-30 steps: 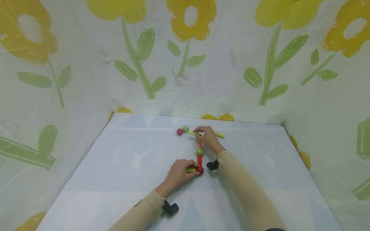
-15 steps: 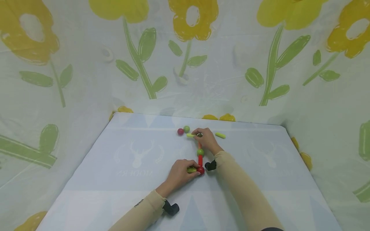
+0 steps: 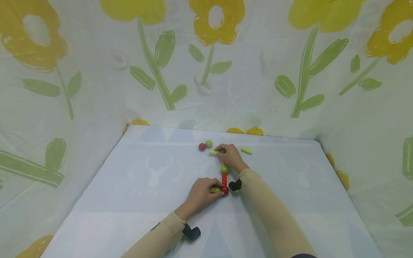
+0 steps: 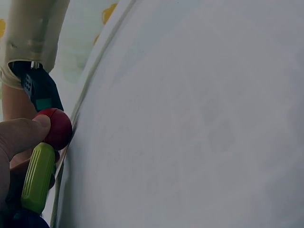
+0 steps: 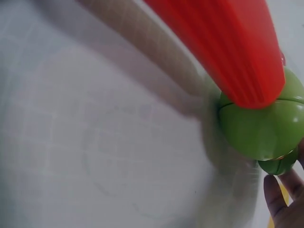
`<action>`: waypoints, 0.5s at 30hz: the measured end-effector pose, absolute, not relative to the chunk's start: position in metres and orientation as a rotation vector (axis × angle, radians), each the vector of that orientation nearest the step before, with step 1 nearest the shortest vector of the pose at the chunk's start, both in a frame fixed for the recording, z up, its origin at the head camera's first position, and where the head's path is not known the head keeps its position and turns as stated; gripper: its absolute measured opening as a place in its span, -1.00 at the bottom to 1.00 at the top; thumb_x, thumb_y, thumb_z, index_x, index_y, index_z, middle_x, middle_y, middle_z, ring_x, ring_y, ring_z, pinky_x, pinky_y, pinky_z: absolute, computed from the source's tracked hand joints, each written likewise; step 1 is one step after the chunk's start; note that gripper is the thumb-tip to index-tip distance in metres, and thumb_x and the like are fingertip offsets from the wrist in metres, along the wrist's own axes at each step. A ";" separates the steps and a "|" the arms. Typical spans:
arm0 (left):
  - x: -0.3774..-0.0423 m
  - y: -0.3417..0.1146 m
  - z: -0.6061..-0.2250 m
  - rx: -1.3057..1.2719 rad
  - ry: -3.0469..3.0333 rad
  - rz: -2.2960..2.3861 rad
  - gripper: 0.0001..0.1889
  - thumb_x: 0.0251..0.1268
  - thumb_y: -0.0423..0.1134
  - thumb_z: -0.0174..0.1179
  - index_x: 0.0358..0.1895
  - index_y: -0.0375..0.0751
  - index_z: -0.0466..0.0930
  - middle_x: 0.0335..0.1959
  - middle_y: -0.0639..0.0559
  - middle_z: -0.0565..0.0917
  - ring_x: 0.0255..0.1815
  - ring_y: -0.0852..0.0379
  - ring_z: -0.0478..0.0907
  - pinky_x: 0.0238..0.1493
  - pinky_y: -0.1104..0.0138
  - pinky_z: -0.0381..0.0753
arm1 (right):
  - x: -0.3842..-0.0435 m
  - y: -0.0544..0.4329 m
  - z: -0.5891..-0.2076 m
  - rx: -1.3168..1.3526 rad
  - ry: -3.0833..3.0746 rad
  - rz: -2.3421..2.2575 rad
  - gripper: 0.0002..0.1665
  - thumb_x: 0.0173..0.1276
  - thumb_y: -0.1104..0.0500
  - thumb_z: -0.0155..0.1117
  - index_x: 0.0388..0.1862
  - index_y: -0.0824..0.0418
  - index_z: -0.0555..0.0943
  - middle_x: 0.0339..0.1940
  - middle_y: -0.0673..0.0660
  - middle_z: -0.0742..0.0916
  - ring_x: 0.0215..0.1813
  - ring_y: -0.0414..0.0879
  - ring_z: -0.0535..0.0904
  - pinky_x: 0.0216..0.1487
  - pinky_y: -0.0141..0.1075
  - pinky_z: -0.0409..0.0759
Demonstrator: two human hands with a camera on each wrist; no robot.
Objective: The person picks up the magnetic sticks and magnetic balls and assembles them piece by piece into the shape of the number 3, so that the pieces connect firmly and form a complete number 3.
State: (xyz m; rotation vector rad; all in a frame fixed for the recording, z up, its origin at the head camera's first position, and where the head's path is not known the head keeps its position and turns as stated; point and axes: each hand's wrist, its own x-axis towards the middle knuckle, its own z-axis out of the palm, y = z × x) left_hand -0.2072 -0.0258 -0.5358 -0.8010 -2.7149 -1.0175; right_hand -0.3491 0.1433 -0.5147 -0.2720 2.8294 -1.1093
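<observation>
My left hand (image 3: 201,193) grips a red ball (image 3: 224,190) at the near end of a chain of toy rods and balls, with the thumb on it in the left wrist view. A yellow-green ribbed rod (image 4: 38,178) joins that ball, and a dark blue ball (image 4: 26,220) sits at the rod's other end. From the red ball a red rod (image 3: 224,179) runs to a green ball (image 3: 224,169), then a partly hidden orange rod (image 3: 223,163). At the far end my right hand (image 3: 230,156) pinches a yellow-green rod (image 3: 212,152) beside a dark green ball (image 5: 278,166).
A loose red ball (image 3: 202,147) and light green ball (image 3: 208,143) lie left of the right hand. Another yellow-green rod (image 3: 246,151) lies to its right. Flower-patterned cloth walls (image 3: 245,89) rise behind and beside the white table (image 3: 129,204).
My right hand has come slightly nearer with the yellow-green rod, which now lies lower and farther from the loose balls. The left hand has stayed in place.
</observation>
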 end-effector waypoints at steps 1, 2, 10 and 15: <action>-0.207 -0.026 -0.536 -0.800 -2.716 -1.018 -0.82 0.15 0.00 0.40 -0.18 0.18 0.73 -0.36 0.31 0.73 -0.44 0.36 0.42 -0.30 0.47 0.36 | -0.349 0.143 -0.515 -0.266 2.830 -1.107 -0.83 0.39 0.10 0.27 -0.08 -0.05 0.70 0.02 -0.03 0.73 0.22 -0.01 0.47 0.42 0.02 0.32; -0.207 -0.026 -0.535 -0.799 -2.717 -1.018 -0.82 0.15 0.00 0.40 -0.18 0.18 0.73 -0.36 0.31 0.73 -0.43 0.36 0.43 -0.29 0.47 0.36 | -0.349 0.143 -0.515 -0.257 2.830 -1.107 -0.83 0.39 0.10 0.27 -0.08 -0.06 0.70 0.02 -0.02 0.72 0.21 -0.01 0.47 0.42 0.02 0.32; -0.206 -0.025 -0.534 -0.789 -2.730 -1.031 -0.82 0.16 -0.01 0.39 -0.17 0.17 0.73 -0.35 0.30 0.74 -0.43 0.34 0.43 -0.30 0.47 0.36 | -0.346 0.142 -0.515 -0.216 2.822 -1.116 -0.83 0.39 0.09 0.28 -0.08 -0.07 0.70 0.05 -0.01 0.70 0.22 -0.01 0.45 0.43 0.03 0.31; -0.206 -0.025 -0.534 -0.787 -2.729 -1.017 -0.82 0.16 0.00 0.39 -0.17 0.18 0.73 -0.34 0.32 0.74 -0.42 0.36 0.43 -0.27 0.45 0.38 | -0.346 0.141 -0.515 -0.204 2.821 -1.114 -0.83 0.39 0.09 0.27 -0.08 -0.07 0.70 0.06 -0.01 0.70 0.21 -0.03 0.46 0.42 0.00 0.33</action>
